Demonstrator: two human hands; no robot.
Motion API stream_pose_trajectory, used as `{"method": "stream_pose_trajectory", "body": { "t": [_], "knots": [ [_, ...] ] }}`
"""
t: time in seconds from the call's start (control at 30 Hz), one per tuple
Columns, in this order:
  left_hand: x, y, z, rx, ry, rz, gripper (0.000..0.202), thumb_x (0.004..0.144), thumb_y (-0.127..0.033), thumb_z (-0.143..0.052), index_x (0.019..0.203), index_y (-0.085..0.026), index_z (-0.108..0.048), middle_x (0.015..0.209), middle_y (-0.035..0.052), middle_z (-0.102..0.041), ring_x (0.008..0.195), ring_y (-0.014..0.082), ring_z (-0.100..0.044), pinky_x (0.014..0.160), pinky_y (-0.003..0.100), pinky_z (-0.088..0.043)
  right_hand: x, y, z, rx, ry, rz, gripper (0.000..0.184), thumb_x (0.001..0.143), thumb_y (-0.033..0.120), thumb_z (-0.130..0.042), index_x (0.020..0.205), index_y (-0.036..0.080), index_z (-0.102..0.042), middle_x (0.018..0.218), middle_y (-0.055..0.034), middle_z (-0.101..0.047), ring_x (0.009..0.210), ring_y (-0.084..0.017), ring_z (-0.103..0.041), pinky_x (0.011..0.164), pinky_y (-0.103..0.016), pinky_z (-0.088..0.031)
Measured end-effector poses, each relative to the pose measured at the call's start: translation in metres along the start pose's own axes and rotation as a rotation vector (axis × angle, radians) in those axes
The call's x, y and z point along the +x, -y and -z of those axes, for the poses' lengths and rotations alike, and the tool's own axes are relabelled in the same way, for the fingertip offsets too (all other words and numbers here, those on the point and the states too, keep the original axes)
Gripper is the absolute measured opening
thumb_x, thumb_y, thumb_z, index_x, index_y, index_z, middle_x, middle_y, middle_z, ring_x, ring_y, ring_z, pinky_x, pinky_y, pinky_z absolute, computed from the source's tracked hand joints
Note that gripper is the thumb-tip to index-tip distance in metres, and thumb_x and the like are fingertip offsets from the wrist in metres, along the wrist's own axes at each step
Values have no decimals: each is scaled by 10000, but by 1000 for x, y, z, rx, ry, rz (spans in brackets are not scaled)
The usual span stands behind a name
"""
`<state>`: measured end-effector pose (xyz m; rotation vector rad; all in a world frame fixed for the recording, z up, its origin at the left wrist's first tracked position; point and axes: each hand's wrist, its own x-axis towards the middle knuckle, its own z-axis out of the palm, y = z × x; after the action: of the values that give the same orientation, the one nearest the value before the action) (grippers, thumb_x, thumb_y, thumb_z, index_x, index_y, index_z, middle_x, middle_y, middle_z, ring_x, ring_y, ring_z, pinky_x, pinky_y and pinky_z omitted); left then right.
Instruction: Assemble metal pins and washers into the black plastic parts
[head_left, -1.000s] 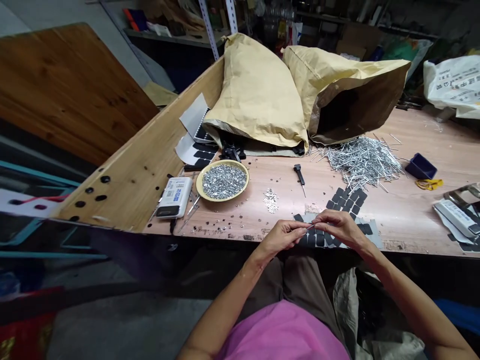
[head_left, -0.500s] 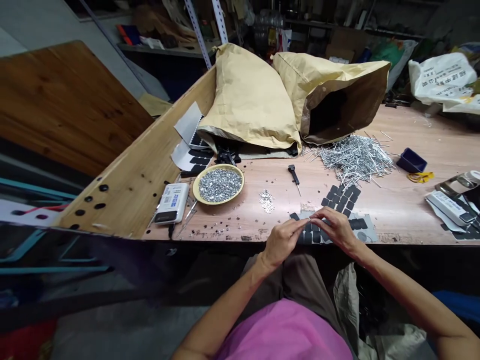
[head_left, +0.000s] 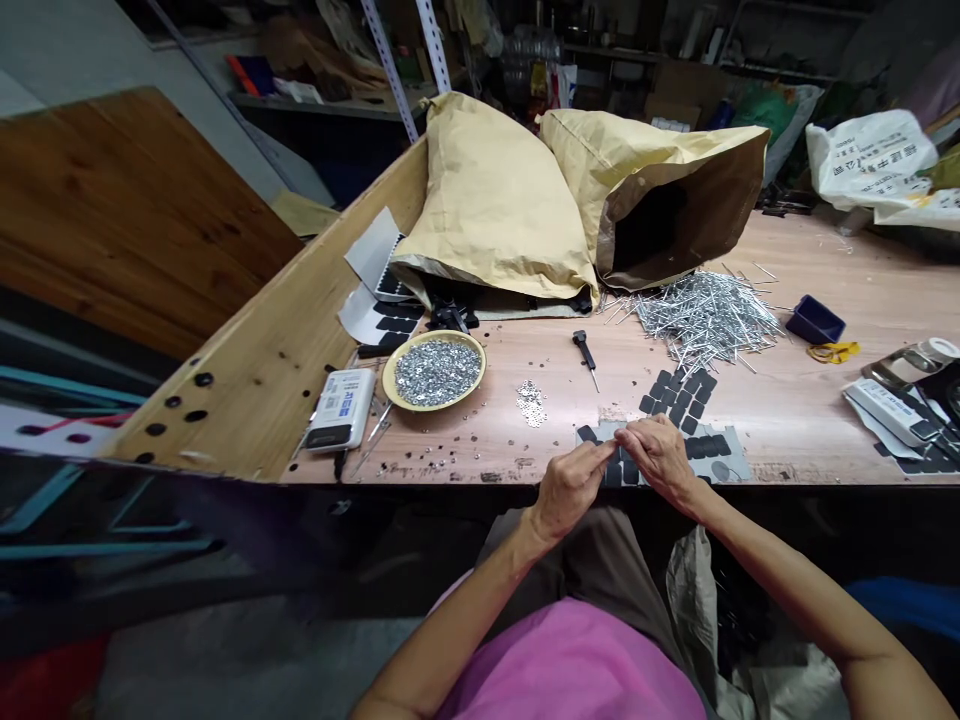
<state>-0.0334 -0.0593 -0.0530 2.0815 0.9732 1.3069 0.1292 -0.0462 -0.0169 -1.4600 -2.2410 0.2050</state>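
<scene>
My left hand and my right hand meet at the table's front edge, fingertips touching. Both are closed in a pinch; whatever lies between the fingers is too small or hidden to make out. Beneath and behind them lies a grey sheet bearing dark rounded pads. More loose black pads lie just beyond it. A black-handled tool with a thin metal shaft rests farther back. Left of that, a small heap of flat silvery pieces is spread on the tabletop.
A yellow bowl holds many small metal pieces, beside a white box-shaped device. Thin metal pins are piled at right, near a dark blue tray. Two large paper sacks stand behind. A wooden board borders the left.
My right hand's fingers have curled in more tightly against my left fingertips. Both hands stay at the same place. The view has shifted slightly.
</scene>
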Motion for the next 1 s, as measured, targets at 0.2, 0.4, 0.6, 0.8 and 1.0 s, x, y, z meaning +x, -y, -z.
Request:
{"method": "stream_pose_trajectory", "body": {
  "t": [0.2, 0.4, 0.6, 0.8, 1.0],
  "knots": [
    [8, 0, 2, -319, -34, 300, 212, 850, -211, -537, 962, -186, -715, 824, 47, -735, 753, 155, -686, 707, 258, -552, 9, -8, 23, 350, 97, -65, 495, 922, 571, -313, 906, 204, -645, 824, -53, -661, 711, -154, -608, 633, -262, -444],
    [8, -7, 1, -413, -35, 370, 186, 803, -217, -569, 893, -206, -732, 851, 46, -742, 778, 175, -689, 737, 284, -544, 10, -4, 23, 308, 76, 70, 433, 921, 522, -380, 758, 191, -607, 753, -52, -610, 696, -147, -572, 632, -257, -426],
    [11, -15, -4, -612, -99, 621, 220, 773, -335, -623, 886, -169, -713, 666, 22, -696, 596, 134, -630, 651, 261, -507, 7, -5, 17, 194, 53, -155, 553, 933, 554, -220, 609, 206, -502, 642, -17, -508, 600, -137, -483, 599, -271, -374],
    [25, -22, -14, -1012, -292, 825, 342, 654, -418, -734, 831, -134, -661, 747, 45, -711, 770, 154, -657, 824, 294, -479, -13, 2, -2, 729, 68, -376, 394, 805, 591, -513, 853, 215, -620, 764, -14, -595, 769, -166, -569, 695, -280, -456],
    [26, -29, -34, -879, -341, 816, 275, 640, -383, -736, 774, -160, -645, 1219, 109, -610, 978, 188, -618, 813, 285, -492, -35, 9, -16, 1086, 54, -640, 425, 817, 547, -515, 1076, 231, -634, 744, -5, -584, 569, -121, -523, 483, -243, -426]
  ]
}}
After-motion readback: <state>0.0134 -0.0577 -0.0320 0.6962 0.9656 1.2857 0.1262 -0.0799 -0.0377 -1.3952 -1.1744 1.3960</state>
